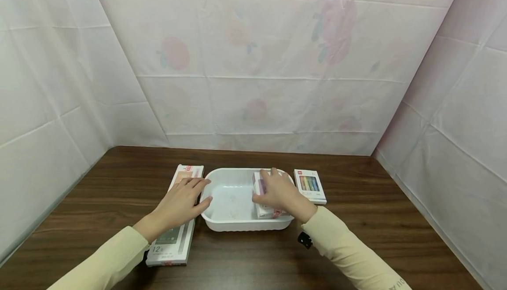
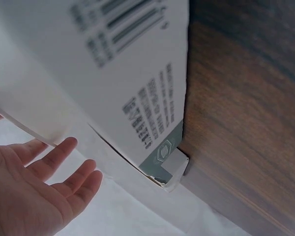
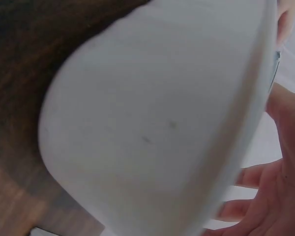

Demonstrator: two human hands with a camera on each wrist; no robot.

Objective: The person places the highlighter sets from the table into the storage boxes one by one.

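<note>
A white plastic basin point(image 1: 227, 202) sits on the table. In its right half is a white box with a purple print point(image 1: 259, 211), and my right hand point(image 1: 279, 191) holds it from above, thumb on the left side and fingers over the far end. The right wrist view shows mostly the basin's outer wall point(image 3: 152, 108), with the right hand point(image 3: 278, 191) beyond its rim. My left hand point(image 1: 180, 204) lies over a long white box point(image 1: 170, 250), its relaxed fingers reaching the basin's left rim. Those fingers are spread and hold nothing in the left wrist view, beside the long box's barcoded side point(image 2: 128, 73).
To the basin's right a flat white box with a row of coloured sticks printed on it point(image 1: 310, 186) lies on the dark wooden table point(image 1: 245, 259). White cloth with faint fruit prints point(image 1: 253, 61) hangs behind the table and along both sides.
</note>
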